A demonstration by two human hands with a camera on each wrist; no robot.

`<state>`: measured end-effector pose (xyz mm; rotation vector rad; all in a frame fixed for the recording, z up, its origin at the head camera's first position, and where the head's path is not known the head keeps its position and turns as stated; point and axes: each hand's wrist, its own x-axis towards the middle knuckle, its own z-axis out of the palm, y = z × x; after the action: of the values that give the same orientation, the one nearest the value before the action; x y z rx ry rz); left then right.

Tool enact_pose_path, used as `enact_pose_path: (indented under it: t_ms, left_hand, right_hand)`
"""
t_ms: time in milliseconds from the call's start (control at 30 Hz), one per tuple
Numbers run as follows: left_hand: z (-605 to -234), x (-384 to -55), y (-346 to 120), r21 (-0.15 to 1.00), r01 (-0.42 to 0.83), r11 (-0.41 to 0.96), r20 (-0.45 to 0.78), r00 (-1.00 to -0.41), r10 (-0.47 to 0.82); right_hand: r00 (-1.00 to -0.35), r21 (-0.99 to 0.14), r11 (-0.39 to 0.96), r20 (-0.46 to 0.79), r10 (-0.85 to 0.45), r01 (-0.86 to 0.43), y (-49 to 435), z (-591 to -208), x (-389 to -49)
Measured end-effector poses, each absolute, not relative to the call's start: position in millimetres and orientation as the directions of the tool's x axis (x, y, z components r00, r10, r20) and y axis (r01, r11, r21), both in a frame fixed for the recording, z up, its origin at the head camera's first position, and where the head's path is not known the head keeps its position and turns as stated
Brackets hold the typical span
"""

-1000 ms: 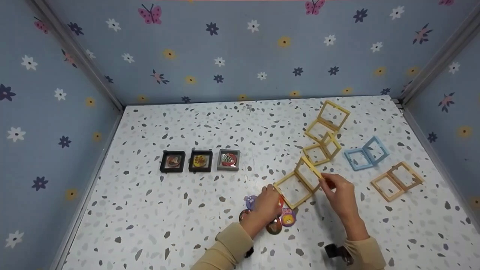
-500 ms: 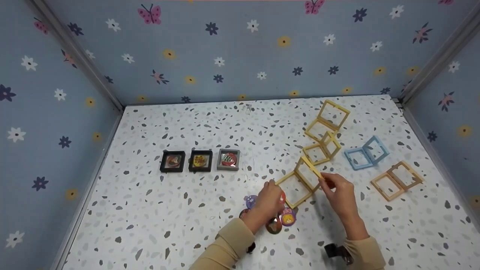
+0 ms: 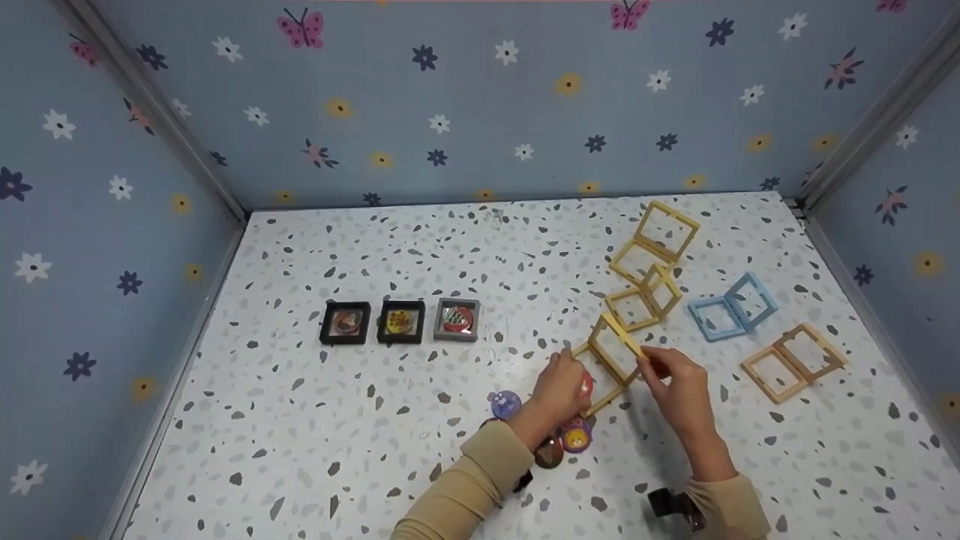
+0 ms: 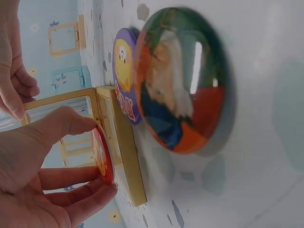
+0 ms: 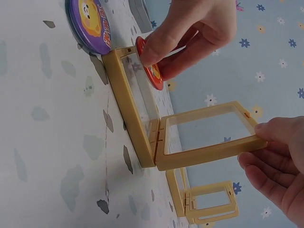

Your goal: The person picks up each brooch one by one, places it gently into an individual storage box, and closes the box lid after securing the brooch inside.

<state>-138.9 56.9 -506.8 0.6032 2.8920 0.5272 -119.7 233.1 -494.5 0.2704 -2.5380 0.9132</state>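
My left hand (image 3: 559,388) pinches a round red badge (image 4: 102,154) by its edges, thumb on one side and fingers on the other. It holds the badge close over the lower half of a gold hinged display frame (image 5: 134,107), which lies on the table with clear film inside. My right hand (image 3: 679,390) pinches the edge of that frame's raised lid (image 5: 209,135) between thumb and fingers. Beside the frame lie a purple badge with a yellow bear (image 3: 576,436), a brown and green badge with a painted figure (image 4: 180,80), and a lilac badge (image 3: 505,405).
Two black frames (image 3: 346,323) and a grey frame (image 3: 457,320), each holding a badge, stand in a row at left. Behind and right of my hands are two more gold frames (image 3: 634,309), a blue frame (image 3: 731,307) and a tan frame (image 3: 793,363), all unfolded.
My left hand has lifted the red badge from the cluster and carried it right, over the gold frame's lower half. The right hand keeps its hold on the lid.
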Motion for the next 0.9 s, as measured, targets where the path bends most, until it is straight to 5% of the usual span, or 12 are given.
enact_pose_path:
  t_ms: [400,900]
  left_hand:
    - [-509,-152,72,0.387,0.298,0.872,-0.189,-0.901,0.392]
    - [-514,-155,74,0.333,0.366,0.869,-0.104,-0.901,0.42]
  right_hand:
    - [-0.9,-0.562,0.772,0.434,-0.03,-0.297,233,-495,-119]
    - [-0.855,-0.535,0.758,0.515,-0.058,-0.373,233,-497,-119]
